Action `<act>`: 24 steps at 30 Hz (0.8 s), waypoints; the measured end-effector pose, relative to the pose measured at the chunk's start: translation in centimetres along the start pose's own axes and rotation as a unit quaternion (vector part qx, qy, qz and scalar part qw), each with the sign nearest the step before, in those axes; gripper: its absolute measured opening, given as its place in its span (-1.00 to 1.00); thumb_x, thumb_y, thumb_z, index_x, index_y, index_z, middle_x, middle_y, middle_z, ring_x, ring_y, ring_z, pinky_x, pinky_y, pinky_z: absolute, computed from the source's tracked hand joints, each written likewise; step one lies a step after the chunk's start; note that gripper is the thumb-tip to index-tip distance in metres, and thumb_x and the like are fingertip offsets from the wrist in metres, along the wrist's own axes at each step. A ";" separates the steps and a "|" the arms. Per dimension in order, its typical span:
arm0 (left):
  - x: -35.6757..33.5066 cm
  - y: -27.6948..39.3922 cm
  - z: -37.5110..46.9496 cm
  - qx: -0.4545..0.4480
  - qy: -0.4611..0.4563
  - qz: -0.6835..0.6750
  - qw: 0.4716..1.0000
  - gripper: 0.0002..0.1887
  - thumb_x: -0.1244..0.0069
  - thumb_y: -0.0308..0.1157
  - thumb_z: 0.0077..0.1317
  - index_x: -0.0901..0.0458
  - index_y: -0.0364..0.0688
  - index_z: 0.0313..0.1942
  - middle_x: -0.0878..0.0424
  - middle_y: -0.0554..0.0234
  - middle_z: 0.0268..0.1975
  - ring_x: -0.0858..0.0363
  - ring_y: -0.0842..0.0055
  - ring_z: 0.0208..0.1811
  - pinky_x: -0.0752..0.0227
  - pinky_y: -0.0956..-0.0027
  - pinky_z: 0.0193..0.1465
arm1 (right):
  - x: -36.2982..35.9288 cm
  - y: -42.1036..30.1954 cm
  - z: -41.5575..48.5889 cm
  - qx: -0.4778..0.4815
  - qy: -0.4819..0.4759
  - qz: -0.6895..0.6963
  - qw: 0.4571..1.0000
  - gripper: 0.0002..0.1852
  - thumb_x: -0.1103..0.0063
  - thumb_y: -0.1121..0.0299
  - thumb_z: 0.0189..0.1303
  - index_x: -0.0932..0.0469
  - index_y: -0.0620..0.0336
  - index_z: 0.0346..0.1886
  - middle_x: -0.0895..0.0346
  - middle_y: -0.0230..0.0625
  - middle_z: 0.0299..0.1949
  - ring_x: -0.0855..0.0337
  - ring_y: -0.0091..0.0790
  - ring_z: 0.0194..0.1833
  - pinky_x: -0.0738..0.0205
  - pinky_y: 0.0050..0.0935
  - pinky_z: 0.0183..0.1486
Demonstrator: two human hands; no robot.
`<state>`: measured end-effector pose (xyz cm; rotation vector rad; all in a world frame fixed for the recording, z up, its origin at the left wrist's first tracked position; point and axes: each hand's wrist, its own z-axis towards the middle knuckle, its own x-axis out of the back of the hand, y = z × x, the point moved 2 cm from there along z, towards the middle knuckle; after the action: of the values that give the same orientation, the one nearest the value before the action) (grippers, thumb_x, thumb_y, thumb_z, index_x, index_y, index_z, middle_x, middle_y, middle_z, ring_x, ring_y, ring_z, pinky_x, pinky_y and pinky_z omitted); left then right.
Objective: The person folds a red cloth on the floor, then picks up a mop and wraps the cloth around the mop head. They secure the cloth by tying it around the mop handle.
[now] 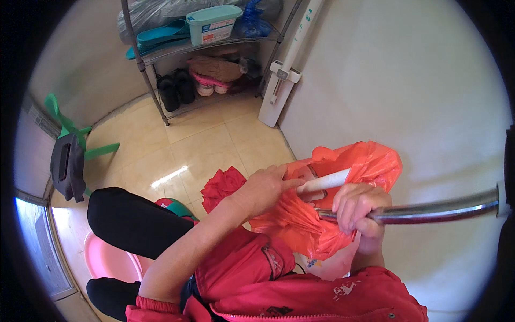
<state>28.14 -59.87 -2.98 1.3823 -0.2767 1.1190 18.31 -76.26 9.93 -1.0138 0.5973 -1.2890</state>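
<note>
My left hand (267, 189) reaches to the mouth of an orange plastic bag (297, 217). One extended finger meets the near end of a white tube-like object (326, 181) lying across the bag's opening. Its other fingertips are hidden, so whether they pinch the bag is unclear. My right hand (362, 207) is curled around a shiny metal bar (438, 209) coming from the right, close against gathered plastic of the bag. Inside the bag, a pale flat item shows partly behind the tube. A bunched red cloth (223, 187) is beside my left forearm.
A wire rack (217, 42) holds teal slippers (163, 34), a lidded tub (213, 26) and shoes (175, 88). A white upright device (279, 92) leans by the wall. At left are a green chair (72, 124) with a grey cloth item (68, 167) and a pink basin (108, 257).
</note>
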 end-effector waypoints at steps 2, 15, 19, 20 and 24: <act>-0.2 0.1 -0.1 -0.030 0.021 0.035 0.999 -0.40 0.01 -0.60 0.11 -0.55 0.05 0.20 -0.50 0.03 -0.13 -0.55 0.17 -0.08 -0.48 0.20 -0.10 | 0.0 -0.1 -0.3 0.009 -0.004 0.016 1.000 -0.69 -0.21 0.31 0.12 -0.35 0.08 -0.69 -0.48 -0.46 -0.71 -0.50 -0.43 -0.66 -0.48 -0.38 -0.31; 1.2 0.9 -5.0 0.010 -0.052 0.190 0.980 -0.59 0.05 -0.45 0.20 -0.58 -0.05 0.10 -0.46 0.19 -0.19 -0.47 0.34 -0.07 -0.31 0.24 0.10 | 1.1 -0.7 -0.7 0.065 -0.203 0.062 0.975 -0.85 -0.25 0.48 0.02 -0.48 0.16 -0.59 -0.54 -0.42 -0.61 -0.56 -0.41 -0.60 -0.50 -0.37 -0.24; 1.6 1.2 -5.7 0.010 -0.057 0.210 0.976 -0.57 0.08 -0.43 0.19 -0.58 -0.04 0.10 -0.45 0.20 -0.24 -0.48 0.33 -0.12 -0.34 0.25 0.07 | 1.1 -0.5 -0.7 0.069 -0.211 0.077 0.972 -0.86 -0.26 0.49 0.01 -0.49 0.17 -0.58 -0.54 -0.40 -0.60 -0.55 -0.41 -0.60 -0.51 -0.36 -0.26; 1.6 1.4 -5.8 0.007 -0.051 0.210 0.976 -0.57 0.09 -0.43 0.18 -0.59 -0.03 0.10 -0.44 0.20 -0.26 -0.49 0.33 -0.14 -0.36 0.26 0.05 | 1.0 -0.5 -0.6 0.077 -0.213 0.081 0.971 -0.86 -0.25 0.47 0.02 -0.49 0.17 -0.58 -0.57 -0.41 -0.60 -0.57 -0.45 -0.60 -0.51 -0.40 -0.24; 1.7 2.8 -5.7 0.045 -0.068 0.133 0.988 -0.56 0.07 -0.47 0.22 -0.55 -0.11 0.14 -0.46 0.11 -0.14 -0.54 0.27 -0.14 -0.44 0.22 0.00 | 0.3 -0.3 -0.2 0.076 -0.236 0.106 0.963 -0.86 -0.24 0.48 0.03 -0.48 0.17 -0.58 -0.56 -0.41 -0.59 -0.56 -0.46 -0.61 -0.51 -0.39 -0.25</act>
<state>24.39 -54.77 -1.38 1.5364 -0.5273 1.2692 18.07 -76.64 10.17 -1.0516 0.2263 -0.8479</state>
